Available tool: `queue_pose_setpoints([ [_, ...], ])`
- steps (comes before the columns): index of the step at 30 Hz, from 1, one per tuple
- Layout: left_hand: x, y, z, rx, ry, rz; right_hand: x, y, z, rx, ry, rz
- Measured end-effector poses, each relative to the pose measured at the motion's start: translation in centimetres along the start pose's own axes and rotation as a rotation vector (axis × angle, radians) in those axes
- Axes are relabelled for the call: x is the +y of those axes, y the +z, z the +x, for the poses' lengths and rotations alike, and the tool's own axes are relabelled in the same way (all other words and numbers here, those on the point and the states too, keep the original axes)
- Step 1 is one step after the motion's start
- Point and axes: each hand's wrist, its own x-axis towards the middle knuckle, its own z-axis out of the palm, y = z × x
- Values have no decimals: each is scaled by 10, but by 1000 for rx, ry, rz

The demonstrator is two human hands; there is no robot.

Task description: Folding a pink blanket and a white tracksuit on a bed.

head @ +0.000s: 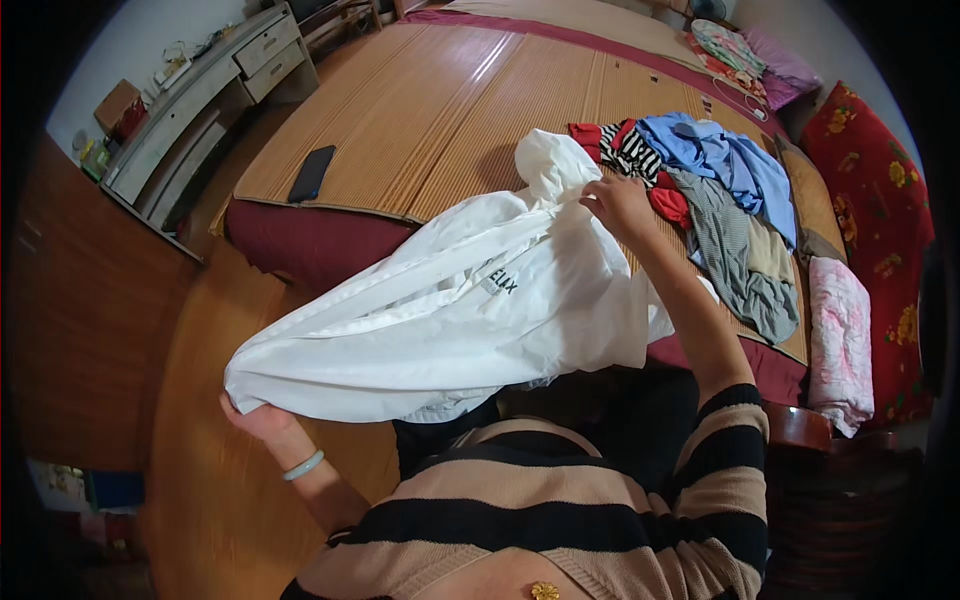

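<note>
A white hooded jacket [480, 300] with dark printed lettering is stretched between my two hands, in front of the bed's near edge. My left hand [259, 416], low at the left, grips the bunched lower end of the garment; a pale bangle is on that wrist. Near the hood, my right hand [619, 202] pinches the white fabric at the neck between thumb and fingers. The hood rests over the bamboo mat [420, 112]. Just beyond my right hand lie a black-and-white striped cloth [634, 154] with red parts, a blue shirt [720, 154] and a grey garment [724, 255].
A black smartphone [312, 174] lies on the mat's left corner. A rolled pink-and-white quilt [840, 345] and a red floral cushion [870, 180] stand at the right. A worn desk [187, 97] is against the left wall, with a wooden panel [90, 315] nearer.
</note>
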Motion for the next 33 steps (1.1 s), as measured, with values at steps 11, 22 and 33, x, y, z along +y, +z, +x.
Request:
queue_pose_setpoints([
  [11, 8, -24, 8, -49, 7, -80, -64, 32, -11, 68, -330, 88],
  [22, -5, -30, -3, 241, 14, 34, -11, 10, -12, -166, 194, 818],
  [33, -4, -48, -7, 260, -67, -43, -50, -3, 23, -357, -232, 104],
])
